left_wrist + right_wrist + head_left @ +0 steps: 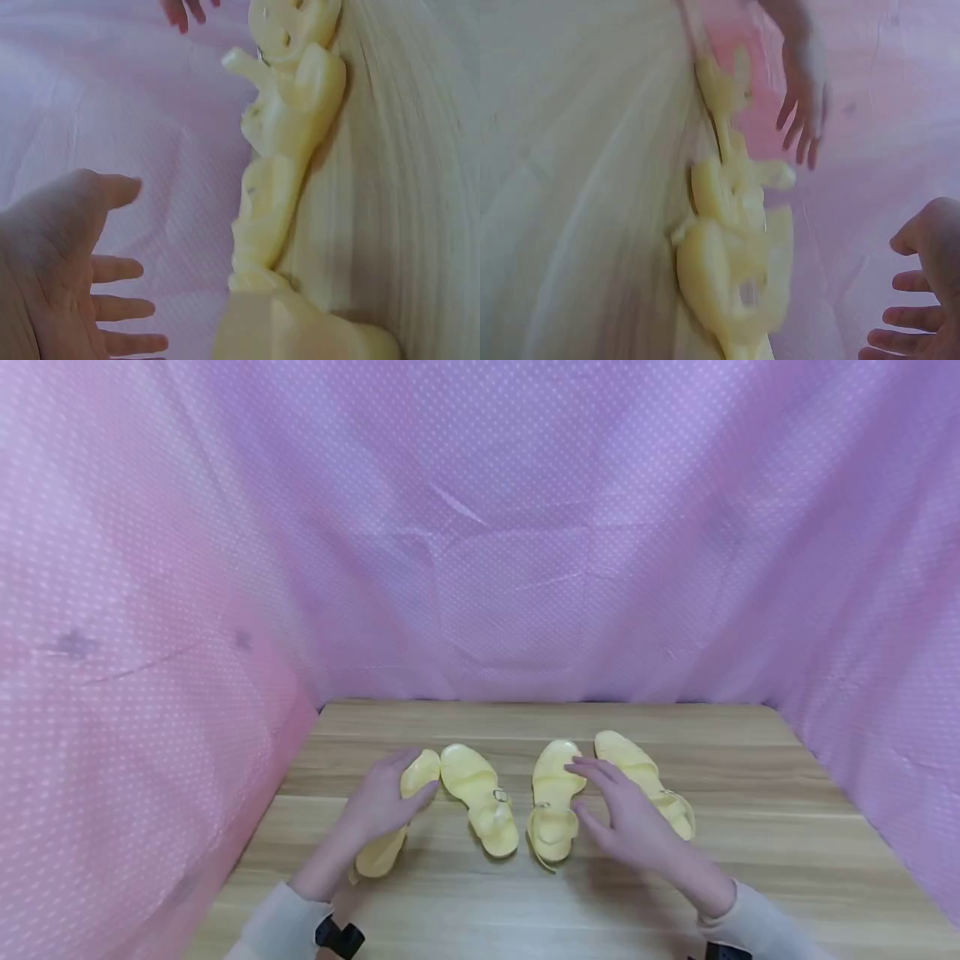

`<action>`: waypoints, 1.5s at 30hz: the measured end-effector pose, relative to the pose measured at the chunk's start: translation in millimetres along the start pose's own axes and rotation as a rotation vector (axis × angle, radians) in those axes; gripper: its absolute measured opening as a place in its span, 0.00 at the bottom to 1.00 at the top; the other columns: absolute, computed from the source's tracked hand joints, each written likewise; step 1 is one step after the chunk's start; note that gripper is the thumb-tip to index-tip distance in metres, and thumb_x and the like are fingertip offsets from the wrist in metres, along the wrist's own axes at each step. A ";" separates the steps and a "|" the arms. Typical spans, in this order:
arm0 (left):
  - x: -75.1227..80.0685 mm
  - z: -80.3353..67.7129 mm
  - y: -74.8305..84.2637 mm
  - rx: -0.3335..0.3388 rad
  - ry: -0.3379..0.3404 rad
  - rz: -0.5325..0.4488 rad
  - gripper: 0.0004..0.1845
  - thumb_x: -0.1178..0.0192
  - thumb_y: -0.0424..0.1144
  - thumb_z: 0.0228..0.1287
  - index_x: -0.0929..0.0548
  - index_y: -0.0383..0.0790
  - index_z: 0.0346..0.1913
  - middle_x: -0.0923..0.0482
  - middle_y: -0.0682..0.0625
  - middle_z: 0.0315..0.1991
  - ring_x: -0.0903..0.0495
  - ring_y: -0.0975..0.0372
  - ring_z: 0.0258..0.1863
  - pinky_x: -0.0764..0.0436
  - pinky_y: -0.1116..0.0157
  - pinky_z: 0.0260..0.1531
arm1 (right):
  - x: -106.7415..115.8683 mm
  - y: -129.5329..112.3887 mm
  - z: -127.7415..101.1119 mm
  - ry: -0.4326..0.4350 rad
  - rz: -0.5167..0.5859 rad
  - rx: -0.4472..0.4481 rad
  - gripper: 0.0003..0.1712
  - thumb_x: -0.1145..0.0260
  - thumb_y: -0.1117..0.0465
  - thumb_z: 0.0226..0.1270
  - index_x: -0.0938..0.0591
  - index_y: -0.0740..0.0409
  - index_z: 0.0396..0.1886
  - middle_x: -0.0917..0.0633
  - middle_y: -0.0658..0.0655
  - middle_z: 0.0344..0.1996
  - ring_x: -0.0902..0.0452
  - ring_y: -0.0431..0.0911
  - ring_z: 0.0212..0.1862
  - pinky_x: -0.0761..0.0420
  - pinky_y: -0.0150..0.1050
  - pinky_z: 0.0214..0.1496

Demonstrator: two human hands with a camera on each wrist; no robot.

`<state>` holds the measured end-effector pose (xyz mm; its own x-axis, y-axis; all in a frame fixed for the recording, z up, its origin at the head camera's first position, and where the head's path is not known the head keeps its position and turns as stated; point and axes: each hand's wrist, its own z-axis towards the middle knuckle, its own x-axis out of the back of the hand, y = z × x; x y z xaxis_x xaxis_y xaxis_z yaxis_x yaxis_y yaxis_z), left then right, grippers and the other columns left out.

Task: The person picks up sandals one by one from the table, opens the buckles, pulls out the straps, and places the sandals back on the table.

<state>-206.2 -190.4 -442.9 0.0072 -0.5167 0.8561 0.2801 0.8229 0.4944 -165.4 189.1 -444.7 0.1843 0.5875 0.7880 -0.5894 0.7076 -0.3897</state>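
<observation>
Across the table, one row: four yellow sandals with straps. Leftmost sandal: partly hidden beneath the left hand; grip spread, thumb apart, raised clear of it. Second sandal: slanted, between the two hands. Third sandal: upper end near the right hand's fingertips. Rightmost sandal: partly behind the right hand; grip spread, also raised. Surface: pale wood grain. Surroundings: pink dotted cloth, behind and on both sides.
</observation>
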 end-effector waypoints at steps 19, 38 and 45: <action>-3.3 20.4 -49.2 0.119 -0.125 0.028 0.23 0.25 0.37 0.59 0.12 0.35 0.58 0.15 0.31 0.59 0.14 0.41 0.53 0.15 0.43 0.55 | -101.2 -118.7 23.0 -0.247 0.010 0.270 0.27 0.26 0.57 0.66 0.17 0.52 0.64 0.16 0.54 0.64 0.20 0.46 0.66 0.17 0.40 0.68; 6.6 43.4 -60.4 -0.065 -0.281 0.158 0.29 0.27 0.23 0.52 0.15 0.30 0.62 0.16 0.34 0.56 0.16 0.44 0.55 0.12 0.50 0.55 | -163.5 -151.5 49.6 -0.394 0.117 0.216 0.27 0.26 0.48 0.70 0.21 0.51 0.64 0.20 0.48 0.59 0.22 0.33 0.55 0.21 0.24 0.59; 13.5 41.8 -60.3 -0.178 -0.292 0.242 0.14 0.23 0.35 0.42 0.15 0.38 0.33 0.21 0.49 0.34 0.24 0.60 0.35 0.19 0.62 0.38 | -134.0 -122.8 46.7 -0.355 0.208 0.214 0.15 0.26 0.46 0.71 0.18 0.49 0.35 0.21 0.43 0.41 0.29 0.28 0.39 0.27 0.17 0.42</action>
<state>-263.2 -237.2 -454.9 -0.1718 -0.2039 0.9638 0.4657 0.8453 0.2618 -154.5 5.1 -480.2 -0.2134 0.5113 0.8325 -0.7411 0.4705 -0.4789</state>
